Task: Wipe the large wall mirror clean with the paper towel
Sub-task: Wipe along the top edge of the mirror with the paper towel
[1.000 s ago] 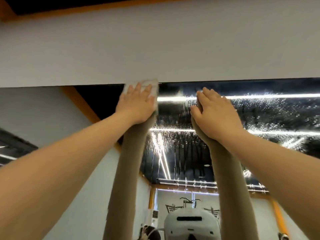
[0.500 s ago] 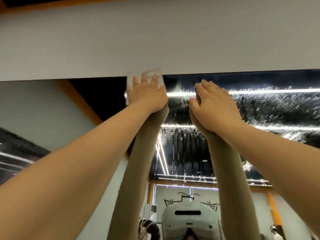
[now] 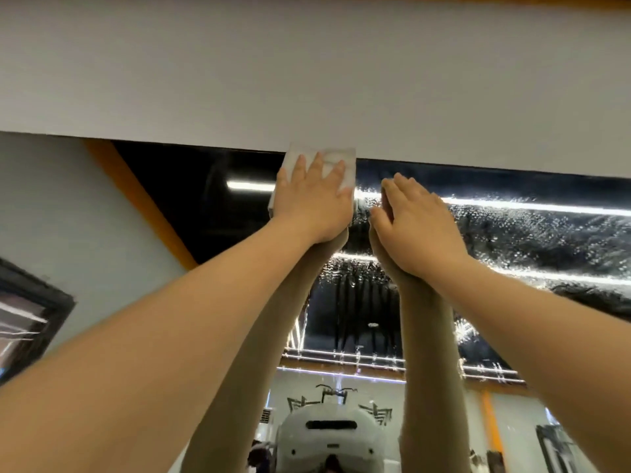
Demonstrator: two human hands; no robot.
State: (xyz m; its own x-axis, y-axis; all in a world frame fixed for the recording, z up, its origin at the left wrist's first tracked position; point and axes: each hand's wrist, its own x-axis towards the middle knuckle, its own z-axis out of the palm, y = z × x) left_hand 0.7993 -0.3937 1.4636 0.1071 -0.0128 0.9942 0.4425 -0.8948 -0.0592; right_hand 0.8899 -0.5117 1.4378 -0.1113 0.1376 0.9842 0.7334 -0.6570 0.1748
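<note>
Head view: left hand (image 3: 312, 199) is pressing a folded white paper towel (image 3: 341, 162) flat, fingers straight, against the wall mirror (image 3: 512, 240) at its top edge, where the glass is meeting the matte grey wall band (image 3: 307, 73); right hand (image 3: 415, 223) is resting open-palmed on the glass just beside, holding nothing; the towel is soft and square-folded; the glass is hard and glossy; droplets and vertical runs are beading right of and below the hands, so the unwiped stretch is lying rightward along the mirror's long horizontal edge, nearer the right hand.
</note>
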